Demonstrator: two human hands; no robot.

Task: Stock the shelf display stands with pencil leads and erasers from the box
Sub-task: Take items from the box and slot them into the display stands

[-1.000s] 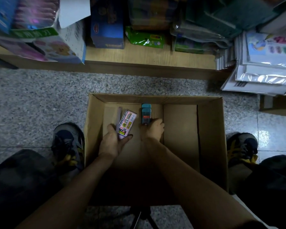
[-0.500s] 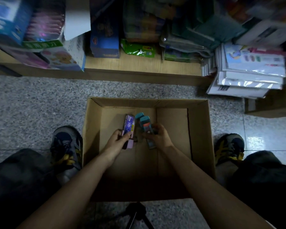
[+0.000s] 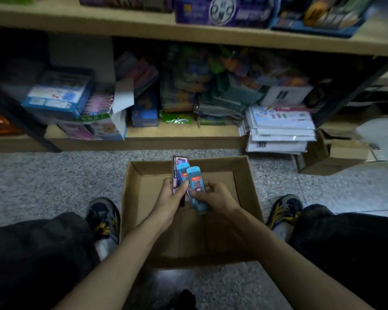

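An open cardboard box stands on the floor between my feet. Above it my left hand grips a pink pack, with a blue pack just in front of it. My right hand holds another blue pencil-lead pack by its lower half. The packs stand side by side, touching, tilted up toward the shelf. What lies on the box bottom under my hands is hidden.
A low wooden shelf runs ahead, crowded with boxed toys and a stack of white packets. A small cardboard box sits at the right. My shoes flank the box on the speckled floor.
Both hands have lifted out of the box with the packs and come together. The view has tilted up, showing more of the shelves.
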